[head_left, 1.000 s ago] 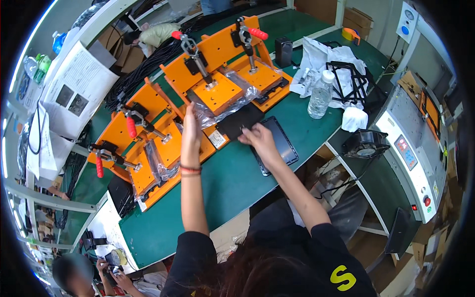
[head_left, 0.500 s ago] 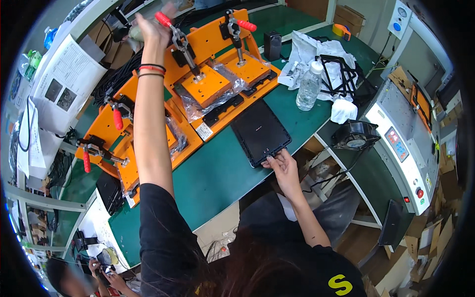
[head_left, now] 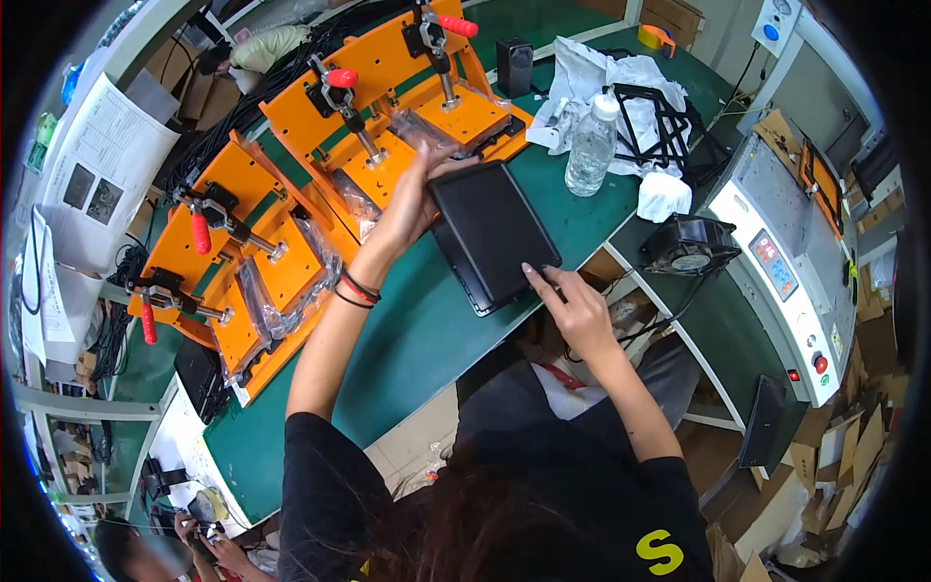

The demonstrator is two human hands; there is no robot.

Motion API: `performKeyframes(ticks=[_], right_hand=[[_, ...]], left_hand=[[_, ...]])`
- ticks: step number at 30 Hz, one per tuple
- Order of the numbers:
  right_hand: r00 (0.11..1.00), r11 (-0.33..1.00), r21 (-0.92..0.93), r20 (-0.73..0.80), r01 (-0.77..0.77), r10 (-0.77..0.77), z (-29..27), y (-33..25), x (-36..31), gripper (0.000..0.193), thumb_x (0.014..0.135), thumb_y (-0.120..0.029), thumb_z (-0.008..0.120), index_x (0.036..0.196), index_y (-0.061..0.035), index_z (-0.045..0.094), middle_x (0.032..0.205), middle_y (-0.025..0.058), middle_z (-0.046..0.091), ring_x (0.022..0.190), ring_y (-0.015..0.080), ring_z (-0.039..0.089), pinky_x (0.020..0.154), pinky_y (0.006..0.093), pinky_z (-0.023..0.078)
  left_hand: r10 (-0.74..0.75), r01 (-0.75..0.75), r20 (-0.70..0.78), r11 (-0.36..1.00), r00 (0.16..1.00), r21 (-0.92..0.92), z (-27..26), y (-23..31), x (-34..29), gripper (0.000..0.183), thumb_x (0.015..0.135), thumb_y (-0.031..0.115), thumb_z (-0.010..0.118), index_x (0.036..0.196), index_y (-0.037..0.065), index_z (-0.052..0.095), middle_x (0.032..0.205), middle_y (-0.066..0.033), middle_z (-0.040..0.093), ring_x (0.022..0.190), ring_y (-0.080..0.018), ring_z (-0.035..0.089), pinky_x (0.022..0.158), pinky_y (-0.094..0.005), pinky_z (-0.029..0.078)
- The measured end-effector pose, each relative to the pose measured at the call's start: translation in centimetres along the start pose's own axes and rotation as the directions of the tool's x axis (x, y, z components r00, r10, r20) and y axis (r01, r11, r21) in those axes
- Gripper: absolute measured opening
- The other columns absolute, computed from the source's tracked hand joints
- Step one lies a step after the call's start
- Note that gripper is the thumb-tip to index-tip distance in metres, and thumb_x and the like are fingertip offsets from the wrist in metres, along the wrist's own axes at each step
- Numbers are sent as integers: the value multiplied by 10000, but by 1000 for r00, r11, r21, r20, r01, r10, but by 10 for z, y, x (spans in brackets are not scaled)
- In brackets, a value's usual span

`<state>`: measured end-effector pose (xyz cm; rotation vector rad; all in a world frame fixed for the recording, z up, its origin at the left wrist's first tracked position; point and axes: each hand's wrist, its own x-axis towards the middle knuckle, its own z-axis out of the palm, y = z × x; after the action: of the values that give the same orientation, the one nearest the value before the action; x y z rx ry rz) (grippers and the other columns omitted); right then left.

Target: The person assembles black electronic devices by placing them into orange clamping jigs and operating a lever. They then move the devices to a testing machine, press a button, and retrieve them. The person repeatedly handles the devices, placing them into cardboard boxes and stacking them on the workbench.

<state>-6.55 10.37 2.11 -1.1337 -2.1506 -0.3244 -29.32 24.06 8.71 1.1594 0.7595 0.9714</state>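
Note:
A flat black tablet-like panel [head_left: 497,228] lies at a slant above the green bench, its smooth dark face upward. Beneath its left and near edges shows another black piece with a thin slotted rim [head_left: 460,273]; I cannot tell whether the two are joined. My left hand [head_left: 417,199] is closed on the panel's far left corner, its fingers partly hidden behind it. At the near right corner, my right hand [head_left: 579,308] grips the edge, fingertips on the top face. Just beyond my left hand stands an orange clamping jig [head_left: 320,112] with a red-handled toggle clamp [head_left: 341,80].
A second orange jig [head_left: 218,184] stands left, with plastic film. To the right are a clear bottle [head_left: 590,145], white wipes [head_left: 621,73], black frames [head_left: 652,121] and a small fan [head_left: 690,242]. A machine with a control panel [head_left: 776,267] is farther right. Another person [head_left: 262,48] is beyond the bench.
My left hand has come down from the clamp to the black panel, and that clamp's red handle has swung lower. A smooth face now shows where a printed one was. The view has shifted slightly.

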Motion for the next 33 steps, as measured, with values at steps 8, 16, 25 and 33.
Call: performKeyframes(ticks=[8,16,25,33], right_hand=[[1000,997,78,15,-4,3,23,1,-15,514,719,-21,582,1229,-76,600,944,102,592,816,222,609,717,315,532],[993,994,111,109,23,-35,16,-7,-7,529,734,-10,575,1257,-90,584,943,91,589,828,213,593,728,308,519],[990,945,326,-138,39,7,-6,-43,1,544,685,33,624,1222,-32,570,945,125,601,734,246,597,650,330,523],[962,865,456,-64,-209,265,-42,-48,-15,429,774,23,592,1198,19,531,943,130,606,775,257,610,685,346,508]], left_hand=[[362,-289,111,487,925,824,-32,-63,-10,358,990,238,408,1187,-35,529,1161,-197,600,1132,-318,546,969,-382,412],[654,-377,170,189,737,907,-18,-59,-31,279,861,79,548,1119,-28,542,1087,-208,595,1045,-367,556,926,-419,427],[574,-247,522,-490,631,836,-38,141,51,319,955,147,359,1144,-12,561,976,-228,624,866,-338,624,763,-443,481],[450,5,344,-613,824,790,-10,114,43,318,976,305,431,1105,74,608,971,-177,643,957,-309,609,841,-419,468]])
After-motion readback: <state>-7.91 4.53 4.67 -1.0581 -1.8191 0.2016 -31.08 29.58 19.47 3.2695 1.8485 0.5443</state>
